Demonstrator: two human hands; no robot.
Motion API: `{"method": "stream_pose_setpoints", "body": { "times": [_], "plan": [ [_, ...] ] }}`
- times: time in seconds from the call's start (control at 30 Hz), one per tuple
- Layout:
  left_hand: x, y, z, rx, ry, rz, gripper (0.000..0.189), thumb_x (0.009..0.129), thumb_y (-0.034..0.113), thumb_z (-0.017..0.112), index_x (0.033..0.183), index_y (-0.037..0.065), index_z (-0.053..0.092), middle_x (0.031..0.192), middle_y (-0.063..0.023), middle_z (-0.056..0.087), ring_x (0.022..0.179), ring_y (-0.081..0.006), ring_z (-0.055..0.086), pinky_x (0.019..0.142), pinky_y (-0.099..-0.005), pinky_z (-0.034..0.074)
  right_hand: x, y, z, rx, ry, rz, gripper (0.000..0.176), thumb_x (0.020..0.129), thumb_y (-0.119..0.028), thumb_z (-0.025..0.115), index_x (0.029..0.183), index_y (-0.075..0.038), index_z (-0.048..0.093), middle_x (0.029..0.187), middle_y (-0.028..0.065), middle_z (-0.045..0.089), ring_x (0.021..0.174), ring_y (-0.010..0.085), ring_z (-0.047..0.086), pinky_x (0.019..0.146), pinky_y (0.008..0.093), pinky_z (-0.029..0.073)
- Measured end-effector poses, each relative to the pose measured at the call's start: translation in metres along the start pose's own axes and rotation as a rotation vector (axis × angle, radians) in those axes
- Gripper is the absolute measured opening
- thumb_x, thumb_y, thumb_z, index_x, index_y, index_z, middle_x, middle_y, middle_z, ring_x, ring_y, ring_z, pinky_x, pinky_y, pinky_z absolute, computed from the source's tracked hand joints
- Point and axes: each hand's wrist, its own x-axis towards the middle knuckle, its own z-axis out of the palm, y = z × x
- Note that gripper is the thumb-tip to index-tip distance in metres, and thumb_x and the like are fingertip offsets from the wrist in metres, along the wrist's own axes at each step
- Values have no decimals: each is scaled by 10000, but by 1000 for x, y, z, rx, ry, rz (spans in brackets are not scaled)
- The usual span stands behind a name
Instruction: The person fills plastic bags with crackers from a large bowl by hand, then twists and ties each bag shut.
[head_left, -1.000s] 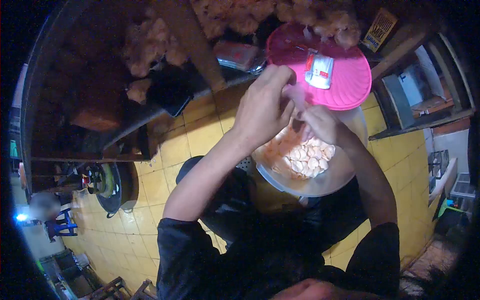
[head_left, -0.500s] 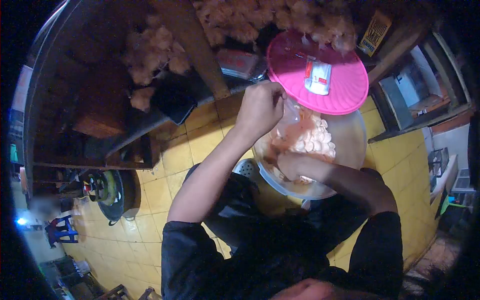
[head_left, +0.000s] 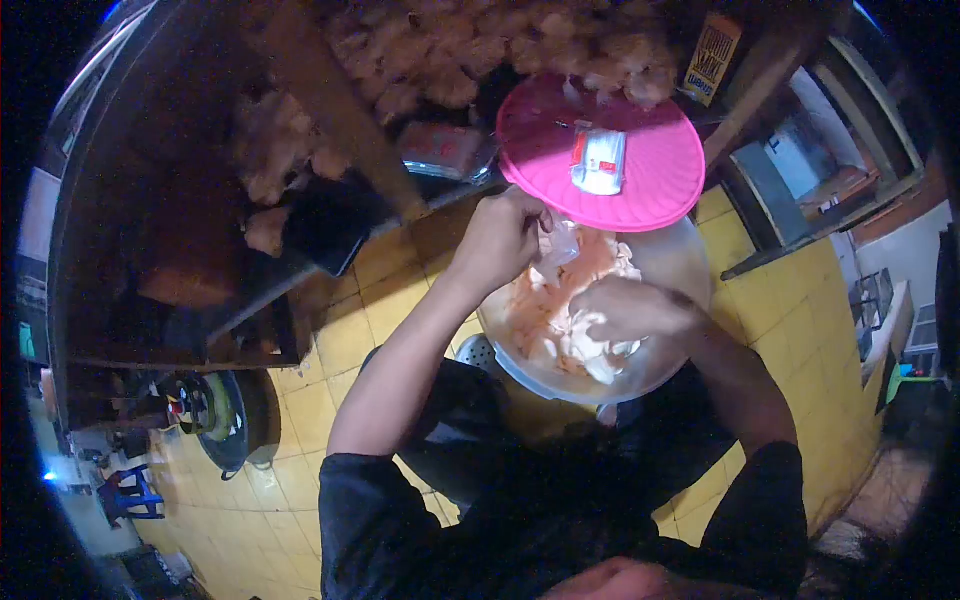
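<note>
A large translucent tub (head_left: 675, 265) stands between my knees, holding many pale, thin pieces (head_left: 600, 350) partly coated in orange-red. My left hand (head_left: 508, 230) is closed on a small clear plastic bag (head_left: 560, 245) at the tub's upper left rim. Inside the tub, my right hand (head_left: 635, 310) is over the pale pieces with its fingers curled among them; the fingertips are partly hidden. Beyond the tub, a pink lid (head_left: 655, 170) bears a clear packet with white and red print (head_left: 600, 165).
Bundles of small brown packs (head_left: 440, 70) fill the wooden shelf at the top. A clear-lidded box (head_left: 440, 150), a dark flat object (head_left: 325, 235) and a yellow-labelled pack (head_left: 712, 60) lie along it. A dark round basin (head_left: 235, 420) is on the tiled floor at left.
My right hand has risen from the lower left of the tub towards its right side, and the pale pieces have shifted. The whole view has moved slightly, with my left hand still holding the bag.
</note>
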Motion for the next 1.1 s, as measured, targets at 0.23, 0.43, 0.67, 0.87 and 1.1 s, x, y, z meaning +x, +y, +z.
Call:
{"method": "stream_pose_setpoints", "body": {
  "times": [0.23, 0.43, 0.67, 0.87, 1.1],
  "plan": [
    [0, 15, 19, -102, -152, -174, 161, 807, -18, 510, 895, -35, 644, 834, -237, 665, 766, -289, 702, 684, -406, 534, -36, -18, -76, 838, 368, 289, 310, 852, -61, 661, 1155, -14, 616, 985, 62, 676, 896, 137, 646, 814, 301, 530],
    [-1, 19, 40, -585, -296, -351, 415, 932, 99, 400, 1284, -94, 504, 1003, -165, 660, 834, -240, 701, 728, -365, 575, -25, 4, -59, 430, 818, 109, 362, 841, -131, 655, 1181, -20, 601, 978, 179, 698, 789, 255, 701, 687, 375, 567],
    [-2, 32, 48, -586, -222, -335, 499, 927, 84, 564, 1374, -93, 432, 1004, -145, 664, 778, -177, 672, 695, -295, 562, -15, -22, -44, 19, 829, 283, 319, 806, -115, 661, 1104, -13, 613, 948, 203, 636, 904, 384, 643, 799, 427, 516],
    [-4, 27, 44, -547, -231, -324, 534, 951, 157, 631, 1390, -69, 429, 1080, -137, 661, 830, -185, 670, 764, -310, 576, -13, -13, -46, 102, 748, 36, 369, 831, -157, 613, 1172, -18, 587, 1050, 231, 642, 921, 418, 634, 813, 484, 516],
    [-2, 25, 41, -602, -264, -340, 417, 957, 246, 636, 1273, -21, 586, 957, -73, 694, 758, -103, 640, 624, -259, 535, -23, -9, -57, 275, 567, 0, 356, 876, -103, 548, 1211, 19, 550, 1100, 228, 639, 1008, 351, 648, 865, 411, 497]
  ]
}}
